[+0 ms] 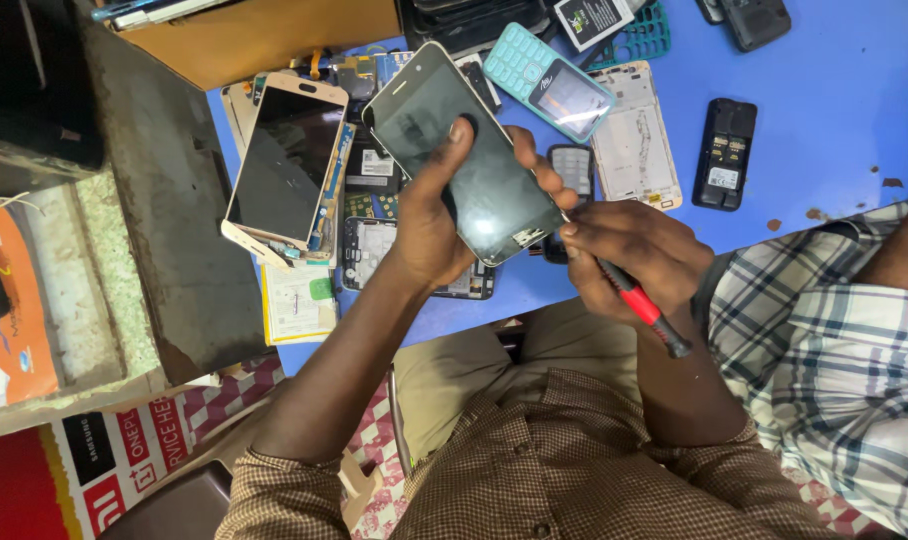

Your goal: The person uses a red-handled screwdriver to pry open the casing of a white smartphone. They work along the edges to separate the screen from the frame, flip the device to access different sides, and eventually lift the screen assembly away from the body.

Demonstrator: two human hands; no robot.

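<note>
- Left hand [429, 225]: closed around a black smartphone [464, 150], thumb laid across the glass, fingers wrapped behind the lower half. The phone is held above the blue surface [834, 120], tilted, screen facing up.
- Right hand [624, 250]: closed on a red-handled screwdriver [639, 305], gripped like a pen; the index fingertip steadies the phone's lower right edge. The tool's tip sits at the bottom corner, where the glass shows a pale chipped patch.
- Step in hand, as judged: the tip is being set at the seam of the lower edge, at the start of opening the case.
- Next move, as judged: it calls for light, controlled leverage along the seam while the left hand keeps the body from twisting; too much force could crack the glass further.
- Just beyond, on the surface: a gold-framed display assembly [286, 165], a teal keypad phone [549, 82], a white phone frame [634, 135], a black back cover [724, 152].
- At the right edge: another person's plaid sleeve [834, 350].
</note>
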